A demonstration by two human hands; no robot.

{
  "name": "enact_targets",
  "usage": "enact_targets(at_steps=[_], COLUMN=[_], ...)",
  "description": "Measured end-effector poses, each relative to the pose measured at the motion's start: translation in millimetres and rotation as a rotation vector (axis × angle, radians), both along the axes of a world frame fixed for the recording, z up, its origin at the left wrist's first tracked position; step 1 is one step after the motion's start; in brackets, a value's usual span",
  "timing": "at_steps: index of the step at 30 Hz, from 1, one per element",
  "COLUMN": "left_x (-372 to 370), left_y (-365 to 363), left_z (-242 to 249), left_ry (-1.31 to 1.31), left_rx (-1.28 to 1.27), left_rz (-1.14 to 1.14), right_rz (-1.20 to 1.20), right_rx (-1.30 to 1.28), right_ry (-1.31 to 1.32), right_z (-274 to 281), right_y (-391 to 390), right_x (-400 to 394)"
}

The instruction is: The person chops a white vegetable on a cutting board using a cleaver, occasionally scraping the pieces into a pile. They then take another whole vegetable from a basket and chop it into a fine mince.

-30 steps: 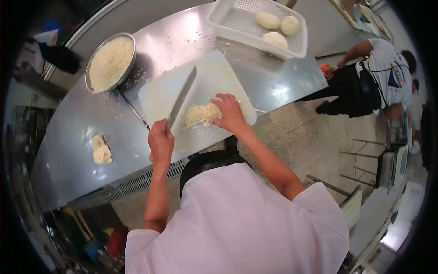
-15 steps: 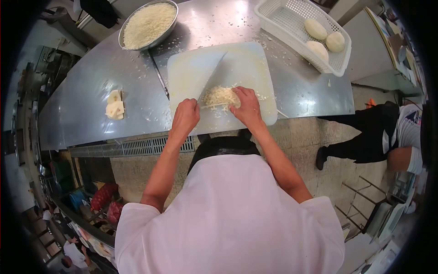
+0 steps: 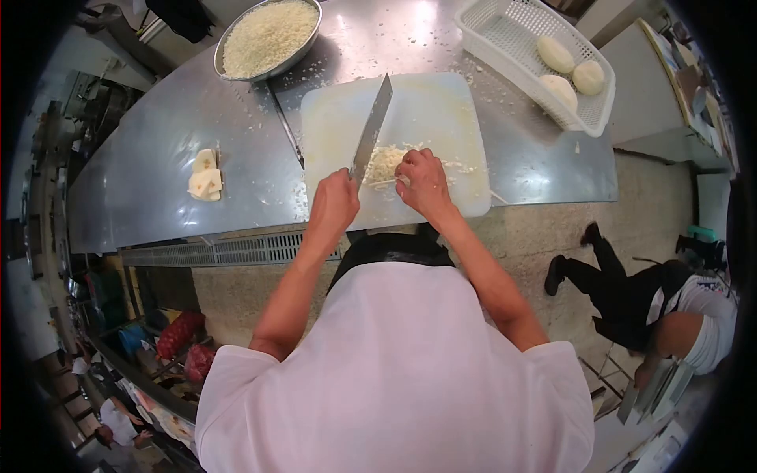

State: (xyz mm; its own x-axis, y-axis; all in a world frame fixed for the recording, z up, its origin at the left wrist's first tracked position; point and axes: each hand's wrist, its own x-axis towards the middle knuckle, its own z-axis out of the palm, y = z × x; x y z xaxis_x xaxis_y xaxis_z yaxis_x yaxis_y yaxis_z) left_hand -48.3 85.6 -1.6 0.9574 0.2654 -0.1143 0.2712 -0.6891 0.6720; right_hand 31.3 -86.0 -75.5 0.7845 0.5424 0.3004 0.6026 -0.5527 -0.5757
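Note:
My left hand [image 3: 334, 203] is closed round the handle of a kitchen knife [image 3: 374, 124], its broad blade pointing away from me over a white cutting board [image 3: 434, 106]. Right beside the blade lies a small heap of finely chopped pale vegetable [image 3: 384, 162]. Curled at the heap's right edge are the fingers of my right hand [image 3: 426, 188], bent inward with thumb and fingertips close together. Whatever sits between those fingertips is too small to make out. A few thin strips lie at the near edge of the heap.
A metal bowl [image 3: 316, 39] of chopped pale bits stands at the back left. A white perforated basket [image 3: 505, 67] holds peeled round vegetables [image 3: 556, 54]. Pale slices [image 3: 206, 185] and a thin metal rod [image 3: 285, 124] lie left of the board. Another person [image 3: 631, 296] is at right.
The knife blade has tipped to show its flat side. My right fingers have drawn up and curled at the heap. The person at right has bent lower; the whole view has shifted slightly.

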Motion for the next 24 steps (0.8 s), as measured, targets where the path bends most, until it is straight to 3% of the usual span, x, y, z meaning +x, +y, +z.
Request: enact_targets(at_steps=[5,7,14,16,19,24], left_x=[8,3,10,10,7,19], left_y=[-7,-8,-16,-16,-26,-26], left_z=[-25,-14,-36,-15,-22,-25], left_ry=[-0.094,0.053,-0.230,0.063,-0.049,-0.009], left_rx=[0.034,-0.081,0.045,-0.068,0.044,-0.064], left_rz=[-0.001,0.042,-0.082,0.004,-0.054,-0.036], right_rz=[0.015,0.016,-0.012,-0.005,-0.036,-0.022], right_rx=[-0.049,-0.057,-0.069,-0.094,-0.045,-0.034], right_ry=[-0.043,-0.030,-0.050,-0.020,-0.032,-0.030], right_z=[-5,-4,-8,-7,-7,-2], right_y=[7,5,6,6,6,-1], right_x=[-3,-3,-4,-3,-5,-4])
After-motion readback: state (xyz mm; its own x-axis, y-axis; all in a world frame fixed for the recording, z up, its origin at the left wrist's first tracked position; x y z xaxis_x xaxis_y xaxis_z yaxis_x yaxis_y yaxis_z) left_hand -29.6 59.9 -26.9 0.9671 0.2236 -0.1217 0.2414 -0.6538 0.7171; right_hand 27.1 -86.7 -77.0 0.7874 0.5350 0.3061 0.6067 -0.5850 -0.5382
